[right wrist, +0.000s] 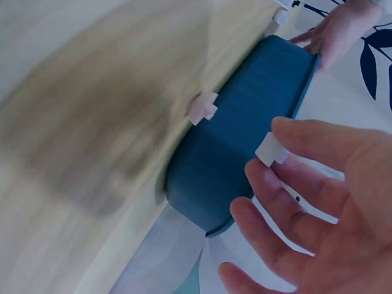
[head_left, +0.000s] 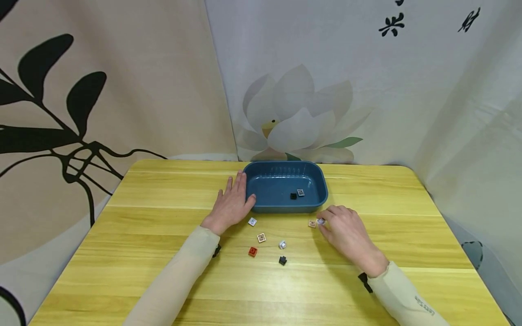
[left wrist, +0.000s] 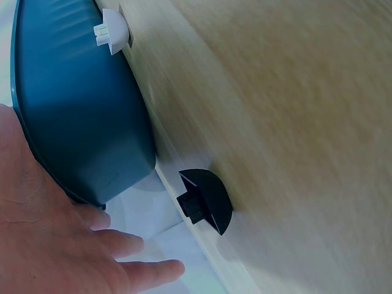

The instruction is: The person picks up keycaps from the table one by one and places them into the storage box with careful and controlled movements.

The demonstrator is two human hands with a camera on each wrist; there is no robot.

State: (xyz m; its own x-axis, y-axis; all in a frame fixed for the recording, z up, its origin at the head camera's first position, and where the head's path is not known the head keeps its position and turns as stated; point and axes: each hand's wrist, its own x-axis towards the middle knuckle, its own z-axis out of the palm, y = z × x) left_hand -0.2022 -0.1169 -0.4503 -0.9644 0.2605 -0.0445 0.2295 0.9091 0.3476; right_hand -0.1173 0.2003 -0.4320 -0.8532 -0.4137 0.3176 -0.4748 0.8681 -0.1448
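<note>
My left hand rests against the left rim of a blue plastic basin, its fingers stretched out. My right hand pinches a small white plastic piece between thumb and fingertips, in front of the basin's right corner. Just left of it, a pale pinkish piece lies on the table. The basin holds a black piece and a whitish piece. In the left wrist view, a black piece with a stem lies on the table near the left hand.
Several loose pieces are scattered on the wooden table before the basin: a white piece, a cream piece, a red piece, another white piece and a black piece. A printed curtain hangs behind.
</note>
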